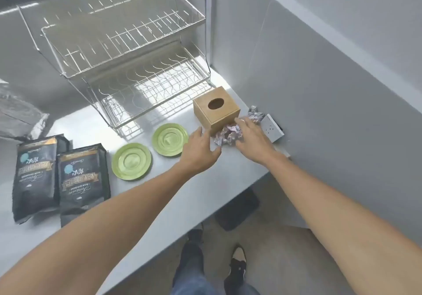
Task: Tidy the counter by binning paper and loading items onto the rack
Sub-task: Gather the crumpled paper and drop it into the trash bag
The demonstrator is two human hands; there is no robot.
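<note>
Bags [59, 176] with unreadable inverted lettering

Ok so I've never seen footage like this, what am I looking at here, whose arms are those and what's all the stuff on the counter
This is one picture from a camera worn on a person's head, looking down at their own bare arms. There is no machine. Both hands reach for crumpled paper beside a wooden box: the right hand touches it, the left hand is open just short of it. Nothing is lifted yet. A second paper ball lies behind. On the grey counter are also two green plates, two dark bags, an empty wire dish rack and a white socket block.
</note>
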